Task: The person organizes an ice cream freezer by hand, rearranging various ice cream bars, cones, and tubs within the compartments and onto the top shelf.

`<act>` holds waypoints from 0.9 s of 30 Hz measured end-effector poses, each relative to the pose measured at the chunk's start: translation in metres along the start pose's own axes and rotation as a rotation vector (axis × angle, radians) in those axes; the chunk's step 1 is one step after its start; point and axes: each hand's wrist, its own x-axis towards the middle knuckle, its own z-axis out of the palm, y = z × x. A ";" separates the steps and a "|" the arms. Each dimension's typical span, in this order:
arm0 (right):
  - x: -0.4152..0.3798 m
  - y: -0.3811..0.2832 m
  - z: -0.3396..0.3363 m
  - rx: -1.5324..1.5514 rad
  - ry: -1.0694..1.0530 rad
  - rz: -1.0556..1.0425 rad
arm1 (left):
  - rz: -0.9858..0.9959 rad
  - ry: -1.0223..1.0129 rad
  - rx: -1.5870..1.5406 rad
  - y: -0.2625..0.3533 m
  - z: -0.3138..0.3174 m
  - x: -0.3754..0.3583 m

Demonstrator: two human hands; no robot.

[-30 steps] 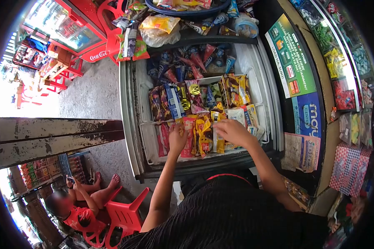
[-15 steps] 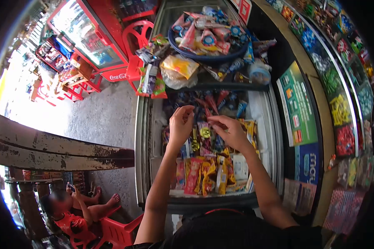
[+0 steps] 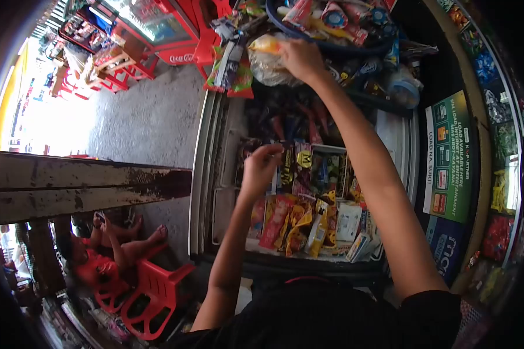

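Note:
My right hand (image 3: 303,60) is stretched to the freezer's far part, its fingers closed at the edge of a yellow ice cream packet (image 3: 265,44). That packet lies on a clear plastic bag (image 3: 269,68) with something pale inside. My left hand (image 3: 259,168) hovers over the opened chest freezer (image 3: 206,174), fingers loosely curled and apart, with nothing visible in them. Below it, the freezer holds yellow ice cream packets (image 3: 297,224), a red packet (image 3: 276,220) and white packets (image 3: 348,221). Red cone wrappers (image 3: 312,125) lie deeper at the back, in shadow.
A blue basin (image 3: 285,29) of wrapped cones stands on the freezer's far top, with green-and-red packets (image 3: 232,72) beside it. A green sign (image 3: 449,157) and hanging snack packs line the right. At left, a person sits on a red chair (image 3: 151,285) beyond a worn beam (image 3: 87,186).
My right hand has moved from over the freezer, up and away, to the yellow packet on the bag. My left hand has stayed above the opening, slightly lower in view. The view has shifted.

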 end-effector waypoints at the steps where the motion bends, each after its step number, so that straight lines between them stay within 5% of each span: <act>1: -0.003 -0.002 -0.003 0.018 0.174 -0.044 | -0.052 0.030 0.031 -0.007 -0.013 -0.003; 4: -0.048 -0.023 -0.025 0.356 0.589 -0.024 | -0.172 0.104 -0.159 -0.025 -0.042 -0.008; 6: -0.104 -0.060 -0.042 0.451 0.454 0.155 | -0.244 0.182 -0.301 -0.028 -0.049 -0.011; 10: -0.229 -0.126 0.009 0.653 0.061 0.073 | -0.320 0.124 -0.736 -0.029 -0.030 -0.015; 13: -0.277 -0.142 0.015 0.748 -0.406 -0.123 | -0.158 0.155 -0.004 -0.053 -0.038 -0.002; 15: -0.289 -0.134 0.025 0.818 -0.507 0.012 | -0.243 0.194 -0.258 -0.085 -0.056 0.009; 16: -0.291 -0.131 0.027 0.886 -0.608 0.144 | -0.255 0.176 -0.132 -0.091 -0.064 0.014; 19: -0.285 -0.101 0.035 0.696 -0.464 0.242 | -0.263 0.026 0.260 -0.109 -0.069 0.029; 22: -0.279 -0.063 0.041 0.402 -0.386 0.358 | -0.179 0.001 0.330 -0.116 -0.061 0.033; 27: -0.284 -0.033 0.075 0.325 -0.569 0.639 | -0.048 0.023 0.619 -0.135 -0.055 0.040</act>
